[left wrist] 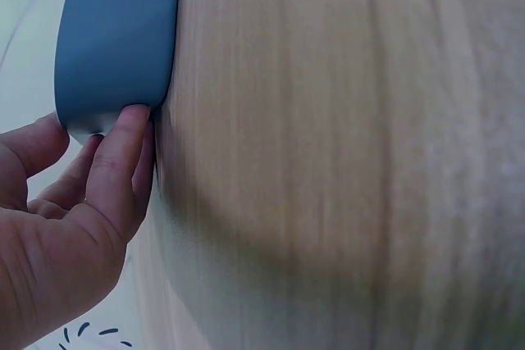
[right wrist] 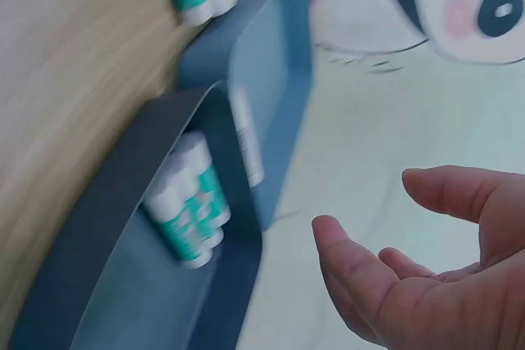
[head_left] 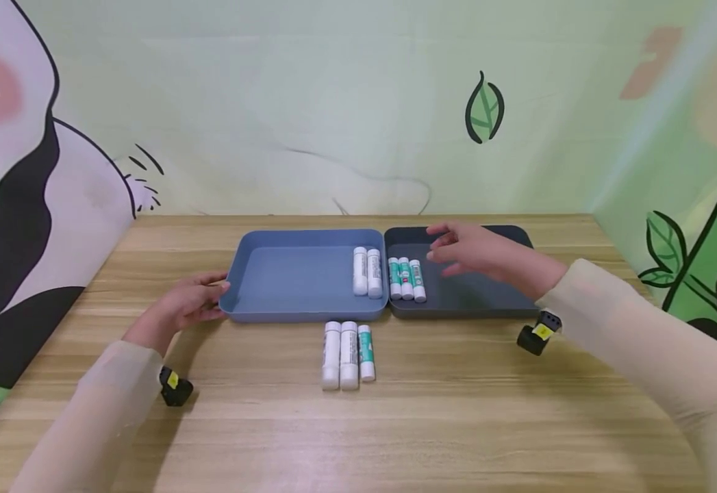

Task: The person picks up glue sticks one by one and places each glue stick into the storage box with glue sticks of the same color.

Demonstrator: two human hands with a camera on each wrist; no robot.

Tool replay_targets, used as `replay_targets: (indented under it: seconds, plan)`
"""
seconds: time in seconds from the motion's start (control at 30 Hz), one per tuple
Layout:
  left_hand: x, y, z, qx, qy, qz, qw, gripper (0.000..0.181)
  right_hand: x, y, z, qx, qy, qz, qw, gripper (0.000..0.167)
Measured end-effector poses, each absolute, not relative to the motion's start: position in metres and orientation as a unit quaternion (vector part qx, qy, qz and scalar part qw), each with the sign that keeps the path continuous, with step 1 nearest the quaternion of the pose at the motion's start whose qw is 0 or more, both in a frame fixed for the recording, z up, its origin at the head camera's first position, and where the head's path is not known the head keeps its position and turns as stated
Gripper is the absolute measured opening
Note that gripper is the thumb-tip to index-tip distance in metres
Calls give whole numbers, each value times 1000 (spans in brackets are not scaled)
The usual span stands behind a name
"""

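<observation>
The left hand (head_left: 194,301) touches the left end of the blue tray (head_left: 309,274); in the left wrist view its fingers (left wrist: 119,153) and thumb lie against the tray's rounded corner. Above the dark tray (head_left: 481,291) hangs the right hand (head_left: 472,250), its fingers apart and slightly bent, holding nothing. Inside the dark tray, three green-and-white tubes (head_left: 405,279) lie side by side at its left. Two white tubes (head_left: 367,272) lie at the right end of the blue tray. In the right wrist view the right hand (right wrist: 435,260) is clear of the green-and-white tubes (right wrist: 189,206).
On the wooden table (head_left: 259,424), in front of the blue tray, lie two larger white tubes (head_left: 340,356) and one green-and-white tube (head_left: 366,352) in a row. The trays stand side by side. Behind the table is a printed backdrop (head_left: 333,103).
</observation>
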State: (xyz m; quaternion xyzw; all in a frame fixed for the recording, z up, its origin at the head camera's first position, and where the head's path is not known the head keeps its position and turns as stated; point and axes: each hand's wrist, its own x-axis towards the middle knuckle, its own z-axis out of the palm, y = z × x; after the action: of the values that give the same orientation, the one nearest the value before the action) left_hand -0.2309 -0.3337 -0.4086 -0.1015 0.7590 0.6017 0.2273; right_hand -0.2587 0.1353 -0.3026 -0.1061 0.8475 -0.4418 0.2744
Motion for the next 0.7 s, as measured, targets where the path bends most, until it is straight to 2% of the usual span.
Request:
replay_targets:
  seconds: [0.3, 0.7]
  plan:
    - [-231, -333, -409, -106, 752, 609, 227, 65, -224, 136, -299, -137, 842, -463, 241, 59]
    - [-229, -330, -406, -108, 760, 599, 227, 64, -191, 99, -356, -113, 807, -513, 270, 49]
